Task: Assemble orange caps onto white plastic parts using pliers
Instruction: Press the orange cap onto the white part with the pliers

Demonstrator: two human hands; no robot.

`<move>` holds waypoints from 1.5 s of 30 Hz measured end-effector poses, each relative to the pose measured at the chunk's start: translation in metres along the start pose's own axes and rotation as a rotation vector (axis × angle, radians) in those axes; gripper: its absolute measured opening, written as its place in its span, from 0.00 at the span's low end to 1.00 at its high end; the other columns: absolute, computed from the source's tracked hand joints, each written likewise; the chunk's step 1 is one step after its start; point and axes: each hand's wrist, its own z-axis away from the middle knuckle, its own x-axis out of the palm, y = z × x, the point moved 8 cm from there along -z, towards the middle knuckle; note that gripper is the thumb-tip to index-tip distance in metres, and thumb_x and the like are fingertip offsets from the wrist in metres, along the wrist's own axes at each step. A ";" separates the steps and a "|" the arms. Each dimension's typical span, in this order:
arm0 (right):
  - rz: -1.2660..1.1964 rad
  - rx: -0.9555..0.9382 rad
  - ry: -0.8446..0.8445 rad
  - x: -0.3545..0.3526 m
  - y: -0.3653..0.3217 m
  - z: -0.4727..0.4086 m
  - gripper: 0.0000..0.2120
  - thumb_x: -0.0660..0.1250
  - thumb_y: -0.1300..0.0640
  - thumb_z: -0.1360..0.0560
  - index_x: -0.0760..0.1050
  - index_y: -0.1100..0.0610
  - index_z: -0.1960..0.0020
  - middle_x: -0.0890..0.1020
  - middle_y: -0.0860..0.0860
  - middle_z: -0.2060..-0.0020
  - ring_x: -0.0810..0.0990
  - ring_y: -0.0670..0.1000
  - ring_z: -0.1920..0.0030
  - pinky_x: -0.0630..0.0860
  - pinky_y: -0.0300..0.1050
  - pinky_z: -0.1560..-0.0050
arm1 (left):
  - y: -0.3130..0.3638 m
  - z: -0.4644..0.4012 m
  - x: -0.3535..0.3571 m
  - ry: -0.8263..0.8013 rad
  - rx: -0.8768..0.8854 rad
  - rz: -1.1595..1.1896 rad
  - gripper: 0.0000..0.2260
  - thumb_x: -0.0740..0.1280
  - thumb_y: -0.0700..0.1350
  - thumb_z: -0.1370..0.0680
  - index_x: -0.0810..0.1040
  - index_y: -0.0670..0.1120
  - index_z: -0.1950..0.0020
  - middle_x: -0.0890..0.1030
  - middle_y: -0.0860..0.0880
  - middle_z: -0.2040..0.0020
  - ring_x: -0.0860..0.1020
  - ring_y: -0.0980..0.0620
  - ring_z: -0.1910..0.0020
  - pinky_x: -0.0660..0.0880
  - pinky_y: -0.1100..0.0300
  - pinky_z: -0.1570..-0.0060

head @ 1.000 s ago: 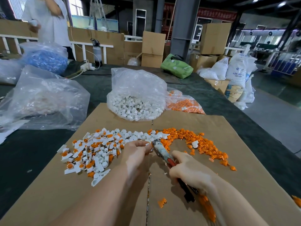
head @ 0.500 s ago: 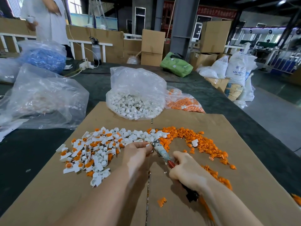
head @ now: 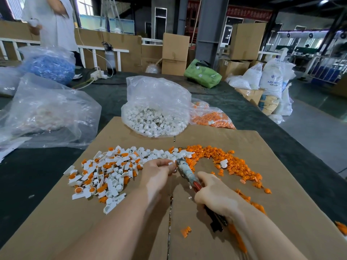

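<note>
Far left on the dark table (head: 37, 175): 1 clear bag (head: 47, 113) of pale parts, with a bag of blue pieces (head: 48, 64) behind it. On the cardboard sheet (head: 93, 222), left of centre: a heap of white plastic parts (head: 105, 175), many already fitted with orange caps. At the heap's right edge: left hand (head: 157, 171), fingers curled, pinching 1 small white part against the tip of the pliers (head: 185, 170); cap on that part too small to make out. Behind, at the sheet's far edge: 1 bag of white parts (head: 155, 117), touching a bag of orange caps (head: 212, 119) to its right. Right of centre: right hand (head: 216, 196) wrapped round the red and black pliers handles, nose pointing up-left to the left fingertips. How far apart the pliers' jaws stand: cannot tell. Further right: loose orange caps (head: 234, 164) spread in an arc, 1 stray cap (head: 185, 231) near the front.
</note>
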 end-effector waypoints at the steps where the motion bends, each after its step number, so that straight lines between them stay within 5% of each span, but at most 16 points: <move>1: 0.010 -0.007 0.012 0.000 0.000 0.000 0.12 0.61 0.69 0.34 0.61 0.56 0.59 0.67 0.53 0.61 0.67 0.53 0.66 0.64 0.42 0.72 | 0.001 0.000 0.000 0.002 -0.001 0.004 0.05 0.71 0.36 0.27 0.80 0.45 0.58 0.82 0.50 0.68 0.79 0.58 0.69 0.73 0.67 0.68; 8: 0.032 -0.021 0.058 0.002 0.000 -0.001 0.12 0.62 0.70 0.34 0.63 0.56 0.60 0.67 0.53 0.62 0.66 0.52 0.67 0.64 0.42 0.71 | 0.003 0.000 0.000 0.010 0.009 -0.037 0.04 0.70 0.36 0.26 0.80 0.45 0.57 0.82 0.50 0.65 0.79 0.57 0.65 0.71 0.71 0.72; 14: -0.033 0.027 -0.056 0.001 0.001 0.005 0.11 0.65 0.65 0.33 0.65 0.54 0.59 0.68 0.52 0.62 0.68 0.50 0.67 0.64 0.37 0.73 | 0.005 -0.002 -0.002 -0.006 0.033 -0.038 0.06 0.70 0.39 0.25 0.80 0.44 0.49 0.84 0.48 0.59 0.81 0.55 0.60 0.76 0.65 0.59; 20: -0.051 0.049 -0.115 -0.004 0.001 0.010 0.09 0.67 0.62 0.33 0.70 0.53 0.56 0.72 0.53 0.59 0.71 0.50 0.66 0.65 0.41 0.68 | 0.003 -0.002 -0.003 -0.001 0.033 -0.024 0.07 0.71 0.40 0.26 0.81 0.43 0.48 0.84 0.48 0.59 0.80 0.58 0.65 0.72 0.70 0.72; 25: -0.161 0.082 -0.151 0.004 0.003 0.010 0.17 0.66 0.66 0.33 0.71 0.53 0.47 0.72 0.57 0.52 0.76 0.55 0.61 0.72 0.41 0.68 | 0.003 -0.003 -0.001 0.004 0.033 -0.050 0.05 0.71 0.40 0.26 0.80 0.45 0.50 0.83 0.51 0.62 0.79 0.59 0.64 0.70 0.71 0.72; 29: -0.087 0.055 -0.056 -0.002 0.000 0.008 0.12 0.64 0.69 0.34 0.66 0.57 0.57 0.70 0.55 0.59 0.72 0.53 0.67 0.67 0.38 0.74 | 0.003 -0.005 -0.001 0.007 0.027 -0.061 0.03 0.70 0.39 0.26 0.80 0.46 0.53 0.83 0.50 0.63 0.78 0.57 0.64 0.71 0.72 0.75; 32: -0.058 0.028 -0.007 -0.003 -0.001 0.005 0.13 0.62 0.71 0.34 0.61 0.57 0.61 0.68 0.55 0.62 0.68 0.53 0.69 0.64 0.38 0.75 | -0.001 -0.006 -0.002 0.000 0.004 -0.035 0.03 0.71 0.38 0.26 0.81 0.44 0.54 0.83 0.49 0.65 0.80 0.55 0.65 0.76 0.66 0.66; 37: -0.013 -0.018 0.045 0.000 0.002 -0.001 0.14 0.63 0.71 0.35 0.61 0.57 0.62 0.67 0.53 0.64 0.64 0.52 0.69 0.61 0.39 0.75 | -0.007 -0.008 -0.003 0.005 -0.004 -0.017 0.05 0.71 0.36 0.27 0.80 0.46 0.59 0.82 0.53 0.72 0.78 0.61 0.73 0.75 0.66 0.68; 42: -0.145 0.027 0.109 -0.008 0.019 -0.006 0.14 0.72 0.63 0.38 0.72 0.55 0.56 0.75 0.55 0.59 0.73 0.52 0.65 0.68 0.41 0.69 | -0.014 -0.008 -0.010 0.009 -0.058 0.077 0.06 0.70 0.36 0.26 0.80 0.40 0.49 0.84 0.40 0.59 0.83 0.42 0.58 0.79 0.48 0.49; 45: 0.043 0.037 0.327 -0.030 0.028 -0.013 0.19 0.74 0.55 0.38 0.72 0.53 0.50 0.77 0.53 0.54 0.76 0.53 0.57 0.72 0.44 0.62 | -0.010 -0.004 -0.013 0.005 0.099 -0.144 0.08 0.67 0.38 0.24 0.81 0.43 0.46 0.83 0.43 0.52 0.81 0.46 0.51 0.76 0.52 0.44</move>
